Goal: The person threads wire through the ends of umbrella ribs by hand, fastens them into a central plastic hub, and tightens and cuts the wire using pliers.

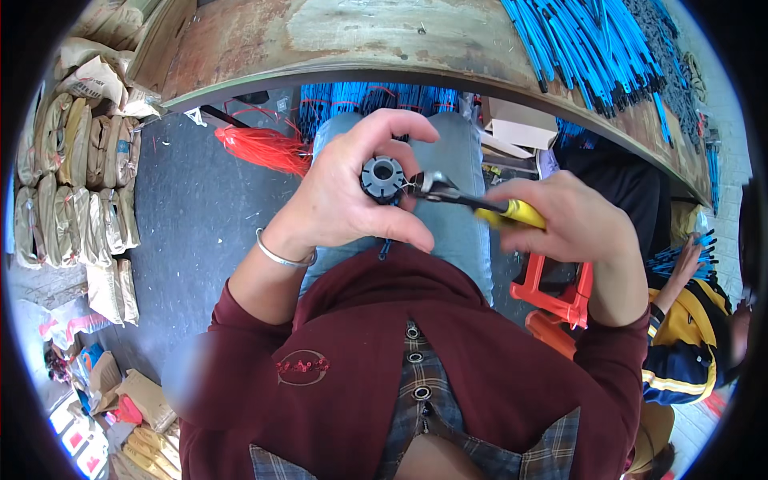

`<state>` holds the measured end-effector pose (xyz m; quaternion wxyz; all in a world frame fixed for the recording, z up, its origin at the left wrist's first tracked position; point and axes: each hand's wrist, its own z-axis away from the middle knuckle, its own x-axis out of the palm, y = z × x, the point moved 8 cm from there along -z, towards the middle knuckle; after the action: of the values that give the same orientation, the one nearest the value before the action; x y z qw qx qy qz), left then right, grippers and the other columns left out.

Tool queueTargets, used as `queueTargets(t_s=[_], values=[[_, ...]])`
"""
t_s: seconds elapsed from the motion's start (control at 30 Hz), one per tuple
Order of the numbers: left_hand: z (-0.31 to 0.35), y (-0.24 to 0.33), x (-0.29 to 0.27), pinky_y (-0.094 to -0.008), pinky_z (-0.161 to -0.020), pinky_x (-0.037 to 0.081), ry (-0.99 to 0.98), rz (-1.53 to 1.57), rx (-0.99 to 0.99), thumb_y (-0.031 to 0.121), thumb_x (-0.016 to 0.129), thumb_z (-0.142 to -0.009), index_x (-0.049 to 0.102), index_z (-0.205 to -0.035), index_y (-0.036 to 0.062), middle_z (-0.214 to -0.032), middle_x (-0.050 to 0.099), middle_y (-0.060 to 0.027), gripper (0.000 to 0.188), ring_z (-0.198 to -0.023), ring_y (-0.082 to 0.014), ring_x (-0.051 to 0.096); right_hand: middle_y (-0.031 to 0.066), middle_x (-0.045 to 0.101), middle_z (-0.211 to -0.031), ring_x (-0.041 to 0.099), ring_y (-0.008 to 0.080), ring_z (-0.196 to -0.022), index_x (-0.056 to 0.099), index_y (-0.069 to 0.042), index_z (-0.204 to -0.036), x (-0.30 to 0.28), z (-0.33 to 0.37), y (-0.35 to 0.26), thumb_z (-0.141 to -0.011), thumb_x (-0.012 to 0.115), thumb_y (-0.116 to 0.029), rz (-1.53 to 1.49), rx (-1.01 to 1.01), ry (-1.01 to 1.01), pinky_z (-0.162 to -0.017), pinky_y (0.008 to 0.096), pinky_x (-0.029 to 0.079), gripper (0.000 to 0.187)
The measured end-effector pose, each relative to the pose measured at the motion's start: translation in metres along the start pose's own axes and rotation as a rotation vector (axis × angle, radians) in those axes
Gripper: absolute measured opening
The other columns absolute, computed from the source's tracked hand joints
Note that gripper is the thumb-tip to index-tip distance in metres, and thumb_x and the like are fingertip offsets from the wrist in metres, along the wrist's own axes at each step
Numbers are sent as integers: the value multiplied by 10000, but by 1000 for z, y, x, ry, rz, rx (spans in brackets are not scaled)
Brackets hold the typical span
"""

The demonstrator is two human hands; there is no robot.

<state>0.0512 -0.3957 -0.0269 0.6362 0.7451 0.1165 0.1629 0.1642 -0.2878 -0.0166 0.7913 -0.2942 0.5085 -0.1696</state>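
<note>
Over my lap, my left hand curls around a black round piece with a hole in its middle and slots around its rim. The thumb and fingertips stay apart on its right side. From the right, my right hand grips a pair of pliers with yellow handles and dark metal jaws. The jaws are at the right side of the round piece, where thin wire shows. Whether they are clamped on the wire I cannot tell. A short dark cord end hangs below my left hand.
Ahead stands a wooden bench, with blue rods piled at its right. Bundled blue rods lie beneath it. Red strands are left of my knees, an orange stool right. Brown packages line the left; a person handles rods at right.
</note>
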Motion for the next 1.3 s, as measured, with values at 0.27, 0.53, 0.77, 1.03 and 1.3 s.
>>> queueTargets(t_s=[0.27, 0.53, 0.77, 1.03, 1.3], values=[[-6, 2, 10, -236, -644, 472, -203, -362, 232, 147, 870, -457, 626, -877, 5, -834, 637, -38, 506, -686, -111, 586, 107, 637, -817, 647, 208, -713, 279, -21, -1303, 68, -5, 3, -660, 709, 5, -1265, 18, -492, -598, 318, 499, 773], [-14, -6, -4, -220, -681, 450, -38, -370, 72, 147, 867, -456, 631, -867, 9, -820, 635, -40, 493, -752, -111, 582, 183, 605, -864, 634, 222, -764, 362, -2, -1255, -14, 19, -16, -664, 671, 62, 321, -118, 533, -653, 329, 524, 670], [-13, -2, 5, -210, -643, 438, -242, -357, 143, 169, 871, -453, 632, -872, 11, -789, 614, -28, 507, -709, -95, 558, 142, 588, -967, 602, 239, -866, 382, 11, -1219, 100, 4, 1, -635, 721, -49, -1624, 88, -649, -651, 324, 489, 678], [-17, -7, -13, -229, -605, 445, 30, -281, 70, 154, 839, -528, 638, -838, 40, -746, 601, -24, 387, -677, -106, 561, 198, 608, -776, 636, 246, -683, 351, 43, -1248, -12, 14, -5, -624, 685, 47, 302, -213, 572, -602, 349, 535, 707], [-20, -7, -3, -230, -621, 448, -175, -299, 179, 180, 865, -479, 631, -868, 14, -775, 616, -34, 484, -674, -109, 562, 136, 624, -874, 624, 256, -777, 335, -12, -1257, 89, -1, 23, -665, 705, -55, -1397, 134, -559, -633, 351, 501, 699]])
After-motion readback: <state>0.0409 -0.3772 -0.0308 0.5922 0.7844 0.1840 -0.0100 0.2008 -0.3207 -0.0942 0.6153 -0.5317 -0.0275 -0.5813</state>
